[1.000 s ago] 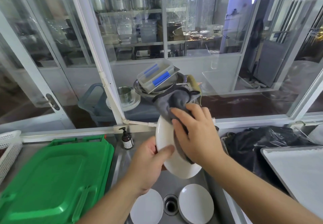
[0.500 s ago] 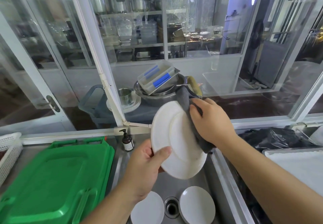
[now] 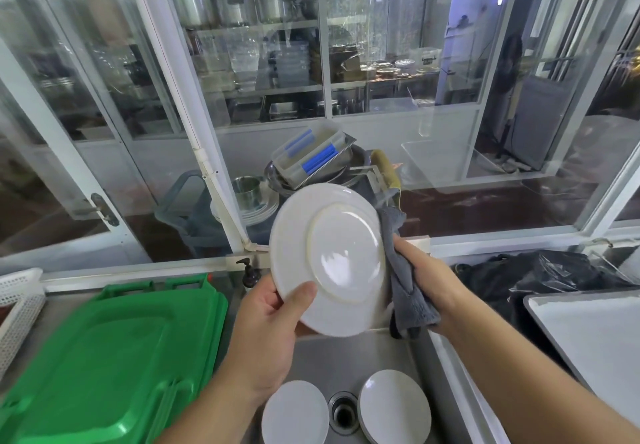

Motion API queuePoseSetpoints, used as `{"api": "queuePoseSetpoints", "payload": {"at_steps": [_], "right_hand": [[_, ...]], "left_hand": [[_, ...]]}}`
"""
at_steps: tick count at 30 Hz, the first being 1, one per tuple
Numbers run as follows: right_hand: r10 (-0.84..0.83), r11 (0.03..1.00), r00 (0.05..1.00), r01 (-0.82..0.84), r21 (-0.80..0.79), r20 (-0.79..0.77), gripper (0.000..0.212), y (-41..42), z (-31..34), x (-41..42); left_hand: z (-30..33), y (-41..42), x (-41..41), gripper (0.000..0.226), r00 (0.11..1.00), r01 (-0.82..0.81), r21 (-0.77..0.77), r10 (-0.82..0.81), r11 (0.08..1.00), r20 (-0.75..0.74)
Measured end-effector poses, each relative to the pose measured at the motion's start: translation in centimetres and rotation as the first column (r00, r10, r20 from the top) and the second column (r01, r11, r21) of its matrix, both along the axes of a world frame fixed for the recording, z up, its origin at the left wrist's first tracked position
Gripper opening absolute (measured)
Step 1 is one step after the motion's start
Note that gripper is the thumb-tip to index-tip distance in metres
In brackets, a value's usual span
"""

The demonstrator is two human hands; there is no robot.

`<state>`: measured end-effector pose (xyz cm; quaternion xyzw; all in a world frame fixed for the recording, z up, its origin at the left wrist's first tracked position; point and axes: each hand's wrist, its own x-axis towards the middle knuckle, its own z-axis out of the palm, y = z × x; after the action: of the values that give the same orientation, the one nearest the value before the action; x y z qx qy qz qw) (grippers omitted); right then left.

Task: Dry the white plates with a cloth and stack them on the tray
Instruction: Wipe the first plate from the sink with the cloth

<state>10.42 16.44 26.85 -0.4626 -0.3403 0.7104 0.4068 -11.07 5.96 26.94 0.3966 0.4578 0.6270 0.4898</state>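
Above the steel sink (image 3: 311,353) I hold a white plate (image 3: 329,256) upright, its underside with the foot ring facing me. My left hand (image 3: 268,326) grips its lower left rim, thumb on the near face. My right hand (image 3: 420,275) clutches a grey cloth (image 3: 403,288) against the plate's right edge and far side; most of the fingers are hidden behind cloth and plate. Two more white plates lie in the sink bottom, one (image 3: 294,412) left of the drain and one (image 3: 394,405) right of it. A grey tray (image 3: 595,336) sits at the right.
A stack of green plastic trays (image 3: 104,367) fills the counter on the left, with a white mesh basket (image 3: 17,308) beyond it. A soap pump bottle (image 3: 250,272) stands behind the sink. A black plastic bag (image 3: 540,277) lies right of the sink. Glass panes close off the back.
The plate has been turned so its underside faces me. My right hand with the cloth slid from the plate's face to its right edge and behind it.
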Motion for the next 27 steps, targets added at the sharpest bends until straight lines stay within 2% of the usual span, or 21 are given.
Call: {"api": "queuePoseSetpoints", "payload": {"at_steps": [2, 5, 9, 13, 16, 19, 22, 27], "right_hand": [[0.008, 1.000, 0.997, -0.006, 0.029, -0.076, 0.047, 0.4, -0.3, 0.1], [0.002, 0.993, 0.996, 0.008, 0.114, -0.088, 0.048, 1.0, 0.4, 0.4], [0.075, 0.975, 0.997, -0.077, 0.210, 0.016, 0.058, 1.7, 1.6, 1.4], [0.107, 0.961, 0.994, -0.104, 0.256, 0.005, 0.035, 1.7, 2.6, 1.1], [0.052, 0.973, 0.999, -0.051, 0.225, 0.001, 0.030, 1.5, 2.5, 0.4], [-0.034, 0.982, 0.999, 0.031, 0.185, 0.015, 0.032, 0.9, 1.8, 0.1], [-0.056, 0.993, 0.998, 0.059, 0.102, -0.033, 0.041, -0.2, 0.7, -0.5], [-0.068, 0.997, 0.962, 0.057, -0.050, -0.265, 0.041, -2.2, -1.1, -2.3]], "left_hand": [[0.4, 0.3, -0.3, 0.029, 0.998, 0.043, -0.040, -0.042, 0.998, 0.036], [1.9, 0.7, -1.1, 0.055, 0.994, 0.106, -0.110, -0.103, 0.988, 0.035], [4.3, 1.5, -2.8, 0.044, 0.977, 0.210, -0.191, -0.198, 0.959, 0.076], [4.8, 1.5, -2.7, 0.042, 0.981, 0.189, -0.219, -0.196, 0.957, -0.010], [4.2, 1.2, -1.8, 0.026, 0.987, 0.152, -0.127, -0.158, 0.980, -0.035], [3.4, 0.9, -1.0, 0.023, 0.987, 0.148, -0.056, -0.151, 0.987, -0.059], [2.2, 1.2, -0.7, 0.013, 0.994, 0.066, -0.030, -0.068, 0.997, -0.084], [0.6, 1.8, 0.5, 0.056, 0.988, -0.126, 0.065, 0.131, 0.990, -0.080]]}}
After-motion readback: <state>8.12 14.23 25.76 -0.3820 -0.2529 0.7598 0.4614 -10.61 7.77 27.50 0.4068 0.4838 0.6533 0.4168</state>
